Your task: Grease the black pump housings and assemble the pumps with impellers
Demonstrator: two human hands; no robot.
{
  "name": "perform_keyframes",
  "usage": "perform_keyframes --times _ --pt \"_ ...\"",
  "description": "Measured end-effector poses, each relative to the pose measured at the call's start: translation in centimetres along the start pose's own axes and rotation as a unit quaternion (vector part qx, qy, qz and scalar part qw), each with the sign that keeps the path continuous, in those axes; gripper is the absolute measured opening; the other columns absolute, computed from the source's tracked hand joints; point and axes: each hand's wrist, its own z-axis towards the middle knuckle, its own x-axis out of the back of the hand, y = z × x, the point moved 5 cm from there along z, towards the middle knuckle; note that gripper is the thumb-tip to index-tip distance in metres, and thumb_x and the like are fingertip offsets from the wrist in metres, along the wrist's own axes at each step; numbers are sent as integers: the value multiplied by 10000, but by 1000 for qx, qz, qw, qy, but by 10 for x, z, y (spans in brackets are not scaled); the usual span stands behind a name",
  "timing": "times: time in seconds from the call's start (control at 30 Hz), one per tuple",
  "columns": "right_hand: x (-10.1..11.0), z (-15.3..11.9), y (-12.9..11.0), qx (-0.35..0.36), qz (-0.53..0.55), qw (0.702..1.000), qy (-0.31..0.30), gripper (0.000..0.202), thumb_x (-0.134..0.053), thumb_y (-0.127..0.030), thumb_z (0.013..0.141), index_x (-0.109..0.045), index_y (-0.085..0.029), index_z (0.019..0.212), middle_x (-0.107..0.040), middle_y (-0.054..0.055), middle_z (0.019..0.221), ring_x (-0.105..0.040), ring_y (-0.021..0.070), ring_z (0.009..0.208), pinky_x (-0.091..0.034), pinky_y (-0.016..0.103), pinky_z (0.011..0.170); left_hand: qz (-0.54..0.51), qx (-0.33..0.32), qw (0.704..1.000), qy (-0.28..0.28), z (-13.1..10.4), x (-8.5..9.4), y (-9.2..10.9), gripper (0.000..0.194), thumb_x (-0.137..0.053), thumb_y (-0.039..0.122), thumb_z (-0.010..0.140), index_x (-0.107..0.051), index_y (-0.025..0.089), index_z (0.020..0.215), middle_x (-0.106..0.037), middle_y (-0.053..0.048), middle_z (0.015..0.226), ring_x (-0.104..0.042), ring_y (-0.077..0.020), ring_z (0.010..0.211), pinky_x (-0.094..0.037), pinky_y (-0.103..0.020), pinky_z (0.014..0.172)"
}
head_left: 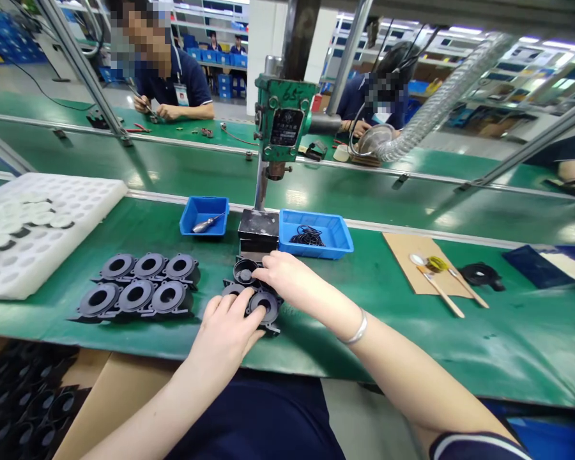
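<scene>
Several black round plastic housings stand close together at the foot of the green press (282, 121). My left hand (227, 326) lies over the nearer ones, with its fingers and thumb bent around a black housing (267, 305). Just beyond it, my right hand (287, 279) has its fingertips on the rim of another black housing (244, 271), which shows an open cup with a round grey centre. The undersides of these parts and some of the right fingers are hidden. To the left, several similar housings (135, 294) stand in two rows.
Behind the hands are a small blue bin (186, 217) with a screwdriver and a blue tray (342, 239) with black rings. A white foam tray (91, 211) holds pale discs at left. Brushes (443, 294) lie on cardboard at right. Co-workers sit across the bench.
</scene>
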Motion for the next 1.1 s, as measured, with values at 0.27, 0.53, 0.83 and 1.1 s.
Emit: perform_keyframes --times 0.27,0.53,0.83,1.1 --pt "1 3 3 15 -63 998 -6 198 -531 -143 954 -720 -109 903 -601 137 893 -541 253 903 -388 355 726 34 -18 999 -7 -9 0 -9 222 -726 293 847 -673 247 1058 -663 -141 1248 -658 -273 903 -431 -441 830" --pt "-11 -39 18 16 -27 999 12 193 -536 -113 934 -674 -116 798 -565 98 844 -500 211 814 -374 336 688 51 -26 998 -30 -15 5 -25 223 -717 275 852 -665 264 1069 -658 -125 1251 -664 -270 915 -427 -422 810" --pt "-25 -105 88 -173 472 832 234 128 -698 -188 783 -651 -174 665 -586 15 750 -521 146 743 -422 280 722 52 0 999 -4 -12 11 -28 287 -736 297 850 -661 243 1121 -644 -131 1246 -655 -299 975 -462 -446 841" --pt "-68 -101 51 -250 733 528 349 394 -754 -542 717 -706 -225 946 -728 46 893 -646 191 803 -541 316 682 -120 -65 987 81 14 46 -5 482 -577 314 963 -449 233 1420 -489 -163 1422 -529 -298 1258 -487 -447 991"
